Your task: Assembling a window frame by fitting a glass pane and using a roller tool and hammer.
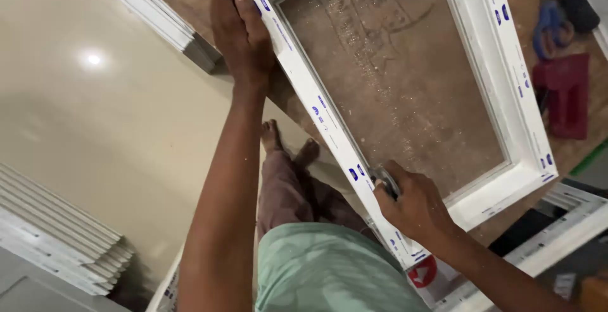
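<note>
A white plastic window frame (pixel 500 84) with blue printed film lies on a dusty brown worktable (pixel 392 78). My left hand (pixel 240 30) grips the frame's far left corner, fingers wrapped over its edge. My right hand (pixel 411 204) is closed around a small dark metal tool (pixel 385 178) and presses it against the inner edge of the frame's near rail. Which kind of tool it is cannot be made out.
A stack of white profile lengths (pixel 57 236) lies on the beige floor at lower left. More white profiles (pixel 557 236) sit at lower right and one (pixel 152 14) at upper left. A red object (pixel 563 93) and blue-handled tool (pixel 551 27) rest on the table's right side.
</note>
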